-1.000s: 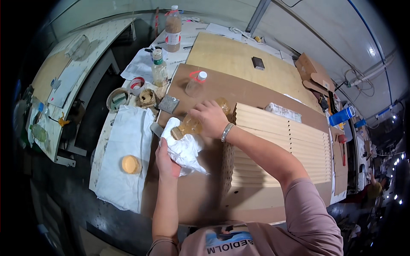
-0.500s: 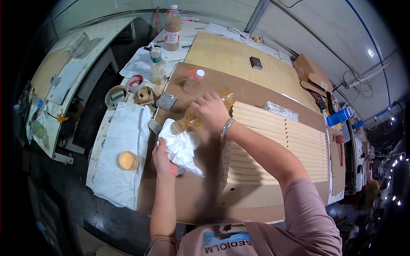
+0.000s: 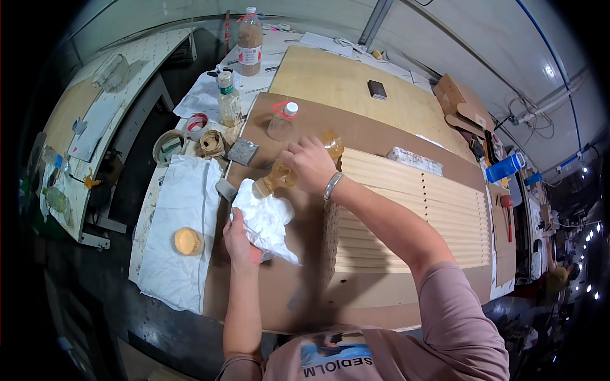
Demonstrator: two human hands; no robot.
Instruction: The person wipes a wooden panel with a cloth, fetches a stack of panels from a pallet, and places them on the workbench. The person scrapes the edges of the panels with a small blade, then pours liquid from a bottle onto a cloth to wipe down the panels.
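My right hand [image 3: 310, 166] is wrapped round a clear plastic bottle [image 3: 279, 176] of amber liquid. The bottle lies tipped, its mouth down to the left against a crumpled white cloth [image 3: 262, 219]. My left hand [image 3: 241, 240] holds that cloth up from below, thumb on its near left side. Right of the bottle rests a pale wooden panel [image 3: 406, 216] with ridged grooves and a row of dark holes. It lies on a brown board [image 3: 273, 298]. Whether liquid is flowing into the cloth cannot be made out.
A white cloth [image 3: 181, 209] on the left carries a cup of orange-tan stuff [image 3: 189, 241]. Beyond stand a small clear bottle [image 3: 283, 122], a green-capped bottle [image 3: 229, 101], a large bottle [image 3: 250, 47], tape rolls [image 3: 197, 123] and a grey sanding block [image 3: 243, 152]. A white-smeared block [image 3: 415, 160] lies behind the panel.
Both hands keep nearly the same pose, with the bottle still tipped onto the cloth. The whole view has shifted slightly.
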